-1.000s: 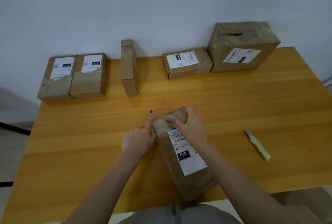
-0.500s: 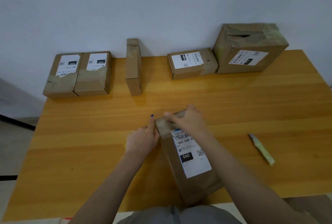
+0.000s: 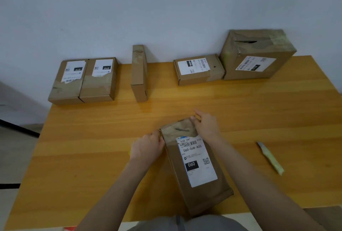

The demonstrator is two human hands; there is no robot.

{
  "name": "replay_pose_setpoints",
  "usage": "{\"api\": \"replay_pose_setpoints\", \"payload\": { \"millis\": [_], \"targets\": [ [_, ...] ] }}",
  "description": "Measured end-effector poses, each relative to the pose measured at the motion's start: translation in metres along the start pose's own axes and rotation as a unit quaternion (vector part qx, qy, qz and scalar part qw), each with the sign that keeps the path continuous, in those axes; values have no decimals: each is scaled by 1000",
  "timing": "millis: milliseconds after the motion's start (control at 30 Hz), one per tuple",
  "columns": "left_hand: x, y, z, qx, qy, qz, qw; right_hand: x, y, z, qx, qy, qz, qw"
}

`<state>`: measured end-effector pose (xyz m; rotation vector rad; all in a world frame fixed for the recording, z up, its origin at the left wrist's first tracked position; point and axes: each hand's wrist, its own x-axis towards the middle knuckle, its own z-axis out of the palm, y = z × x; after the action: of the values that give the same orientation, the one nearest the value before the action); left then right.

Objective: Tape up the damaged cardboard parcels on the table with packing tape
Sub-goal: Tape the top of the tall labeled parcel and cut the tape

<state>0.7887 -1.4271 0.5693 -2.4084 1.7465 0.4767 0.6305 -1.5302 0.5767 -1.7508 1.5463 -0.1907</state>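
Brown cardboard front and centre: the parcel (image 3: 199, 190) lies flat on the wooden table (image 3: 83, 156), its near end right at the table's front edge and its far end angled away to the left. The white label (image 3: 197, 160) faces up, reading 060. A wrinkled stretch of brown tape (image 3: 175, 130) covers the far end and laps over the top of the label.

The left hand (image 3: 147, 149) is at the parcel's left side near the far corner, knuckles up, fingers curled in against the edge. Whether they pinch anything there, I cannot tell. The right hand (image 3: 206, 127) lies over the far right corner, fingers fairly straight and loosely spread, thumb at the far edge, flat on the cardboard.

Off to the right, well apart from the parcel, a slim yellow-green tool (image 3: 270, 157) lies on the table.

Along the back, against the wall (image 3: 148, 8), there are two labelled boxes (image 3: 83, 84) touching side by side on the left, then a narrow box (image 3: 139, 75) standing on its edge. Next comes a flat labelled box (image 3: 199, 69), with a large box (image 3: 257, 54) just beside it, torn open across its top
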Motion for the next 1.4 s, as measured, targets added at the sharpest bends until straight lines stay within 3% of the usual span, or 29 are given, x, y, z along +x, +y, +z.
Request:
{"api": "replay_pose_setpoints", "payload": {
  "millis": [200,367,467,600,767,867,967,1067,1200,1400],
  "targets": [
    [10,6,-13,-62,-49,-8,997,-43,-10,29,-140,-179,64,972],
    [15,21,-32,-54,-46,14,997,-47,-5,32,-170,-147,64,972],
    [18,19,-48,-98,-78,52,991,-39,10,15,-105,-166,61,979],
    [22,13,-75,-253,-57,137,956,-28,40,-17,77,-189,44,978],
    [30,26,-96,-362,-35,223,905,-27,71,-37,337,-193,81,918],
    [35,51,-94,-374,-36,217,901,-34,78,-46,406,-140,85,899],
    [42,80,-93,-367,-16,178,913,-43,72,-60,323,-54,46,944],
    [49,107,-97,-329,12,189,925,-51,64,-55,62,50,-2,997],
    [54,127,-100,-308,37,205,928,-58,55,-30,-199,125,-11,972],
    [51,122,-98,-297,25,197,934,-53,57,-27,-203,178,-15,963]
  ]
}}
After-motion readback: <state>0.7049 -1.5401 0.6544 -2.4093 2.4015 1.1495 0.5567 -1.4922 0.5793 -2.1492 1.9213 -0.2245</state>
